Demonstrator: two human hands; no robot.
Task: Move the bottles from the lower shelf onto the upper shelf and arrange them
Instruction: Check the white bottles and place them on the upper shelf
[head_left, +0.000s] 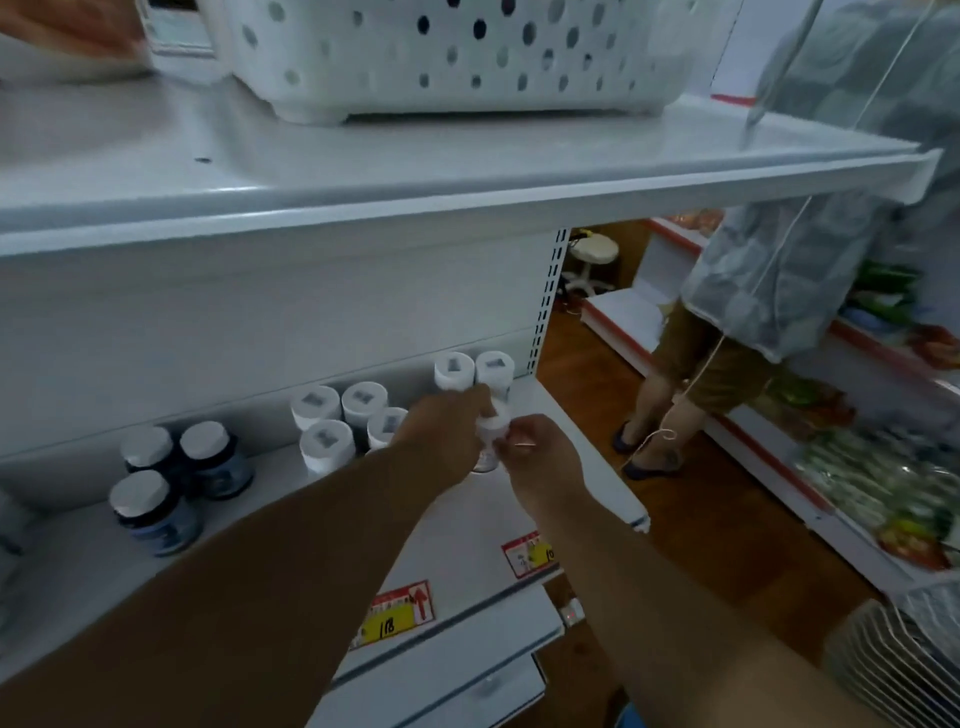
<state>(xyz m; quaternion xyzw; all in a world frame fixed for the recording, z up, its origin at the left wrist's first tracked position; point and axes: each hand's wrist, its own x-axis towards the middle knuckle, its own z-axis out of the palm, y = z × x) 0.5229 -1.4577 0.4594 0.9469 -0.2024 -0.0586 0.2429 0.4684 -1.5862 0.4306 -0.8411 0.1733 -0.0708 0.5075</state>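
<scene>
I am reaching both arms down to the right end of the lower shelf (467, 525), where my left hand (441, 431) and my right hand (540, 452) are meeting around 1 small white-capped bottle (491, 431). My left fingers are curling over its upper part from the left, and my right fingers are pinching at its cap from the right; motion blur is keeping me from telling how firm either hold is. The bottle is standing roughly upright, its long axis vertical, just in front of 2 more white bottles (474, 370) at the back corner. Both hands are touching it, so neither is nearer. What I am judging the lift on is direction: the upper shelf (467, 171) is lying straight above and slightly toward me, its front edge overhanging the bottle, with a white basket (457, 52) sitting on it. I am expecting to draw the bottle outward first, then up over that edge. 4 white bottles (345, 421) and 3 dark bottles (171, 478) are waiting to my left.
</scene>
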